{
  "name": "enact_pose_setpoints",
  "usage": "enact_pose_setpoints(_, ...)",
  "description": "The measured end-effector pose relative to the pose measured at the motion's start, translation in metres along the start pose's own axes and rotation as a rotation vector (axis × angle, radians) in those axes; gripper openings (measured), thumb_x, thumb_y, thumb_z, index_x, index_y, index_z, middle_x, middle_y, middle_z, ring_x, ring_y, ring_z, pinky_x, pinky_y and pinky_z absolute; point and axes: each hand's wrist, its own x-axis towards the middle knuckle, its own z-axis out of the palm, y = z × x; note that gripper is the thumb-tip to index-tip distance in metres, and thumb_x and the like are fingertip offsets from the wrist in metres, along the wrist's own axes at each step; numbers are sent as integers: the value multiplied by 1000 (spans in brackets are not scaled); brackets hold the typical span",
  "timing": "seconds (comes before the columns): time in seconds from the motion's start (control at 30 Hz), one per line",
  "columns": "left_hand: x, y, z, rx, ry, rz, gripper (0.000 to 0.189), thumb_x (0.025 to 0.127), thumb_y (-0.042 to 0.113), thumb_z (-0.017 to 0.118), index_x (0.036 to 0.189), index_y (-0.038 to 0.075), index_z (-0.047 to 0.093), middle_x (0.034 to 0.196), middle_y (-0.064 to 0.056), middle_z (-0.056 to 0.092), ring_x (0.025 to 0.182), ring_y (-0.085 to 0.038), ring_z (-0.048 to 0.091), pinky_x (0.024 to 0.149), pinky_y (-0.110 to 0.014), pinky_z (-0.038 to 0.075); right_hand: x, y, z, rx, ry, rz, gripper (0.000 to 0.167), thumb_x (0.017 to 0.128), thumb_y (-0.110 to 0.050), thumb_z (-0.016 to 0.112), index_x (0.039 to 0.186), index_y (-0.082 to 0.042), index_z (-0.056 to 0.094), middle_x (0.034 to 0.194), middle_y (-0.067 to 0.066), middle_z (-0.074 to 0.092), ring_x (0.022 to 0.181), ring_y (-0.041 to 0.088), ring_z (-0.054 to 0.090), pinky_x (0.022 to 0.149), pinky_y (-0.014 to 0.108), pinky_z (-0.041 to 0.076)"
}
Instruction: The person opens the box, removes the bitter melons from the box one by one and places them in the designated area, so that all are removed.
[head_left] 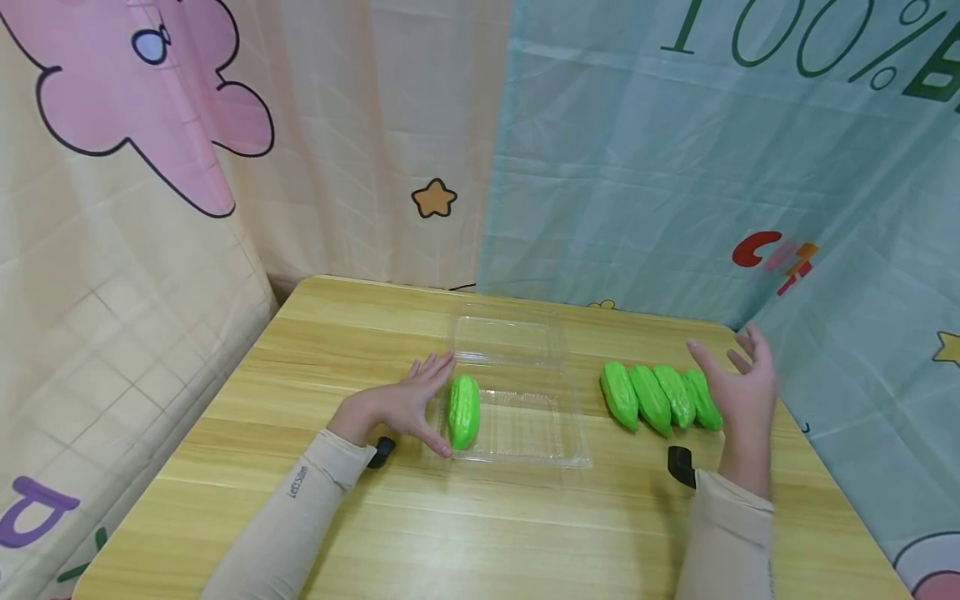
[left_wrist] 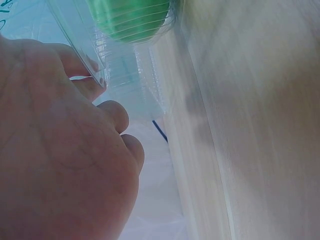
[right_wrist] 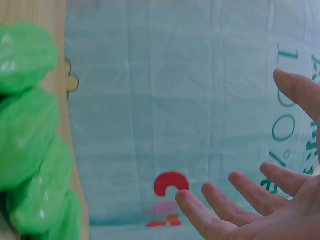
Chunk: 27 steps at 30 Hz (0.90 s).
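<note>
A clear plastic clamshell box (head_left: 573, 454) lies on the table with its lid spread out behind the base. One bright green, ridged bitter melon (head_left: 465, 412) is in its left side. My left hand (head_left: 408, 408) is at the box's left edge, thumb near the front corner and fingers toward the back; the left wrist view has fingertips (left_wrist: 92, 87) at the clear rim. To the right, several more bitter melons (head_left: 651, 400) lie side by side in a row. Above the row's right end is my right hand (head_left: 742, 392), fingers spread and holding nothing.
The wooden table (head_left: 517, 525) has a rounded far edge. Printed curtains (head_left: 645, 192) hang close behind it and along both sides. A black wrist mount (head_left: 681, 465) shows under the right wrist, and another one (head_left: 382, 452) at the left.
</note>
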Motion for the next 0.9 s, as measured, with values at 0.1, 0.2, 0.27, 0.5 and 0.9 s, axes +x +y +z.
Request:
enact_pose_setpoints(0.1,0,0,0,0,0,5,147,68,59,88,158,1,-12,165,-13,-19,148,-34,-25,117,-52,-16,-5,-7,8,-11,-38,-26,97,86,-53,74,162,-37,15,164,-2,25,147,24,30,115,51,33)
enact_pose_setpoints(0.2,0,1,0,-1,-1,1,147,68,59,88,158,1,-12,165,-13,-19,147,-31,-26,117,-51,-16,-11,-14,16,-19,-69,-35,95,88,-52,72,162,-34,15,164,0,27,146,25,32,113,52,35)
enact_pose_setpoints(0.27,-1,1,-1,-5,-3,-4,147,68,58,88,158,2,-13,165,-11,-20,146,-28,-27,117,-51,-16,-15,-19,20,-14,-90,-41,93,90,-51,70,163,-32,15,163,1,28,146,25,33,112,52,37)
enact_pose_setpoints(0.5,-1,2,-2,-16,-5,-6,147,68,58,88,158,4,-15,164,-8,-22,146,-28,-27,117,-51,-16,-25,-29,40,-33,-178,-89,94,93,-47,68,164,-22,11,163,7,27,145,30,34,111,55,37)
enact_pose_setpoints(0.9,-2,6,-3,-17,-7,-1,146,69,56,89,158,4,-15,165,-12,-21,146,-31,-27,116,-53,-16,-52,-34,101,-80,-482,-222,97,91,-46,74,162,-15,16,159,14,32,142,35,38,105,58,43)
